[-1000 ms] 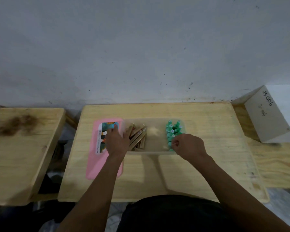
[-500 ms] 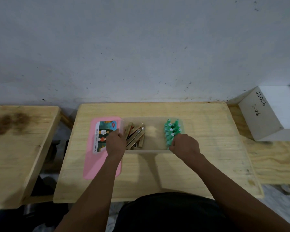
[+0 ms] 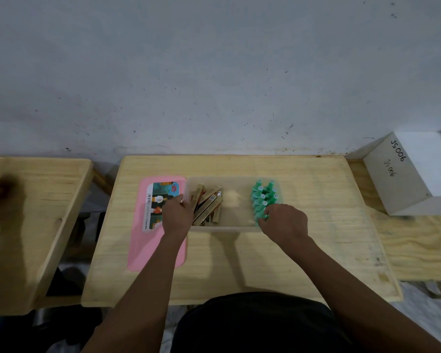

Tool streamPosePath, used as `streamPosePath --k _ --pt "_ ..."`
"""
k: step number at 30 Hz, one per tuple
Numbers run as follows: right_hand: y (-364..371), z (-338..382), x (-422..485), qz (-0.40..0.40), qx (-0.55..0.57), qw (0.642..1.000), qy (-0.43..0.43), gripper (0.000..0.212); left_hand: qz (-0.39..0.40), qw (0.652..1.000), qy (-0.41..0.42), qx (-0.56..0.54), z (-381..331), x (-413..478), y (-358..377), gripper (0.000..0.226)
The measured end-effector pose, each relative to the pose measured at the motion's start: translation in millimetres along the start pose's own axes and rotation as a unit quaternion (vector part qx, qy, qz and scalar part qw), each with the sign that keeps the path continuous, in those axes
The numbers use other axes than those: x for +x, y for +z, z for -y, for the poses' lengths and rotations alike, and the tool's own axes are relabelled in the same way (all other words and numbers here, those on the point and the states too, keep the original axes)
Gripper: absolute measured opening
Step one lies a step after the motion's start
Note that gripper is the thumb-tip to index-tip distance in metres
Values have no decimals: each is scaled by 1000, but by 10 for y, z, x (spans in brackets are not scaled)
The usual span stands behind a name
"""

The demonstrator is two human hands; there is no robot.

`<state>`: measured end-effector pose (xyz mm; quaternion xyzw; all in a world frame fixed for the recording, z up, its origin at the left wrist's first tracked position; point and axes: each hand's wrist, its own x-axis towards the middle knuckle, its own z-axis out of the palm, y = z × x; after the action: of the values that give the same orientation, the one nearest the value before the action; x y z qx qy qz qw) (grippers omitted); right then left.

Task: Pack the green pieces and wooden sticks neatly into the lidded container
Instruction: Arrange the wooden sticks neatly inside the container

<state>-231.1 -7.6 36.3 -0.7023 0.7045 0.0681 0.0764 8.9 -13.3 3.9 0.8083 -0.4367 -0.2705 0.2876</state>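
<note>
Since a second ago the left hand [image 3: 177, 216] has drawn its spread fingers back from the wooden sticks [image 3: 208, 203] and now grips the left wall of the clear container [image 3: 229, 229]. The right hand [image 3: 285, 222] has hardly moved. Its curled fingers close on the nearest green pieces [image 3: 262, 197], which stand clustered at the container's right end. The sticks lie slanted at its left end, with bare floor between. Just left of the container lies the pink lid [image 3: 143, 240]. Right of it the bench [image 3: 316, 225] runs open to its edge.
</note>
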Motion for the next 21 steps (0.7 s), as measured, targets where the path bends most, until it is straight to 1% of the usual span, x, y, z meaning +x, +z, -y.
streamPosePath --k 2,4,6,8,11,16,19,21 --pt "-70 52 14 -29 -3 999 -12 33 11 1000 -7 -11 9 27 -20 35" --pt "-151 156 61 -41 28 998 -30 31 24 999 -18 -24 21 53 -46 36" --pt "-200 314 139 -17 85 994 -63 28 35 999 -22 -30 28 76 -80 36" --pt "-195 520 237 14 120 987 -111 27 48 998 -19 -25 43 104 -114 35" --pt "-107 825 429 33 105 980 -169 26 71 996 -20 -39 99 169 -150 34" --pt "31 1165 757 52 46 976 -205 28 128 986 -55 -87 169 265 -206 35" --pt "122 1303 803 79 62 970 -221 29 167 976 -81 -114 178 295 -259 34" --pt "203 1364 798 97 106 966 -217 27 180 971 -89 -126 185 308 -284 34"
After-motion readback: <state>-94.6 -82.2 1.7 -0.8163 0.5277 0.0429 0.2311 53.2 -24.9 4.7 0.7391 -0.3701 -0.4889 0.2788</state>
